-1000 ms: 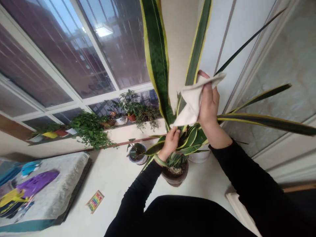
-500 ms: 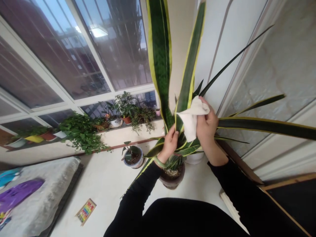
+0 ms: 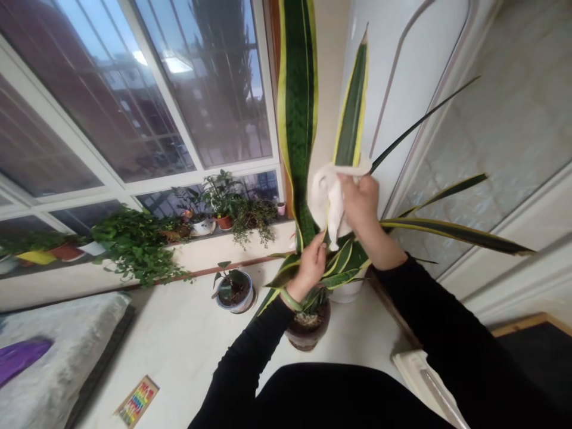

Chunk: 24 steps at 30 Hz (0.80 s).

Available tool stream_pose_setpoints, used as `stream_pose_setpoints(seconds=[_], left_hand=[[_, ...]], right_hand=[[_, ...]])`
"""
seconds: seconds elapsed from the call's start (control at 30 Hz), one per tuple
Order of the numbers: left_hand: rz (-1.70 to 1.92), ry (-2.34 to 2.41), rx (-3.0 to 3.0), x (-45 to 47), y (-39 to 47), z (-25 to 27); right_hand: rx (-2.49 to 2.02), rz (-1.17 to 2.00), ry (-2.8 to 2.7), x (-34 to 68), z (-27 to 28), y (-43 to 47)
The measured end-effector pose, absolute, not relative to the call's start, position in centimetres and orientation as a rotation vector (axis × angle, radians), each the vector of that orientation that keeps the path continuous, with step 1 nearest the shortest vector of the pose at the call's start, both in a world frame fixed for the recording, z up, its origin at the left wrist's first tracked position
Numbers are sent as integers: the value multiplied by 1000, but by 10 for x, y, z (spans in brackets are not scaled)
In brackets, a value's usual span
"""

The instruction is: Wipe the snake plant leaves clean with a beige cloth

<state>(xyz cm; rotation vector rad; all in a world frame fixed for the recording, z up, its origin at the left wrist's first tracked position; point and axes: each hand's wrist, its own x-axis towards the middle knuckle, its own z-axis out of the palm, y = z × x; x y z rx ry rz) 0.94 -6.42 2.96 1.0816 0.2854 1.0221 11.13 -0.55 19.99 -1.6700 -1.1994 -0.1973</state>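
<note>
A tall snake plant leaf with yellow edges stands in front of me. Around its middle is a white cloth, which my right hand grips and presses against the leaf. Lower down, my left hand is closed on the base of the same leaf, with a green bangle at the wrist. Another broad upright leaf rises just left of the cloth. Below my hands is the brown pot. The cloth hides the middle of the held leaf.
A small plant in a blue-rimmed pot stands on the floor to the left. Several potted plants line the windowsill. Long leaves reach out to the right. A bed and a colourful abacus are at lower left.
The cloth now wraps round the leaf, and my right hand has turned over it, knuckles up. My left hand stays at the leaf's base. The view has shifted slightly.
</note>
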Motion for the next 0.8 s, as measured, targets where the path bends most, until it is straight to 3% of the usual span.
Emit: stream_pose_setpoints(seconds=[0.13,0.23,0.53,0.8], left_hand=[[1009,231,1140,8,-64,30],[1019,217,1118,7,-62,31],[982,199,1096,8,-62,28],[960,197,1077,-2,-58,36]], right_hand=[[-1485,-75,-1211,126,267,41],[-1323,-36,-1296,125,286,50],[-1583,-165,-1133,111,203,-5],[-1305,-250,-1354,124,333,74]])
